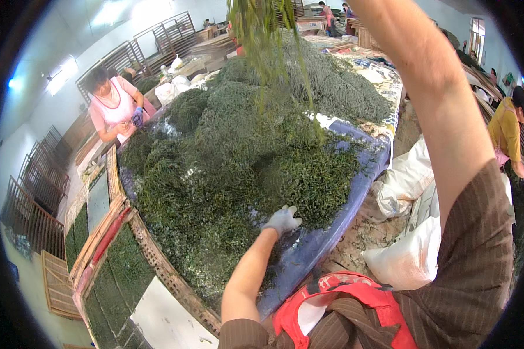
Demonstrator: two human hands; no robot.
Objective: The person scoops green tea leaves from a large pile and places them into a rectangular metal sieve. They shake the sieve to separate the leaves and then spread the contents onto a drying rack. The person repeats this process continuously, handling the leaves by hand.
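Note:
My left hand [283, 221], in a pale glove, rests with fingers spread at the near edge of a heap of dark green plant strands [201, 187], on a table covered in blue plastic sheeting [314, 248]. My right arm reaches up past the top of the view, so my right hand is hidden. Beside that raised arm, a blurred bunch of long green strands [266, 43] hangs down over the heap; what holds it is out of view. Greyer strands [332, 87] are piled at the table's far side.
Wooden-framed trays [122, 257] with flat green layers and a white panel [168, 314] lie at left. White sacks [406, 257] stand on the floor at right. A co-worker in a pink apron [118, 100] stands across at left; another in yellow [504, 131] is far right.

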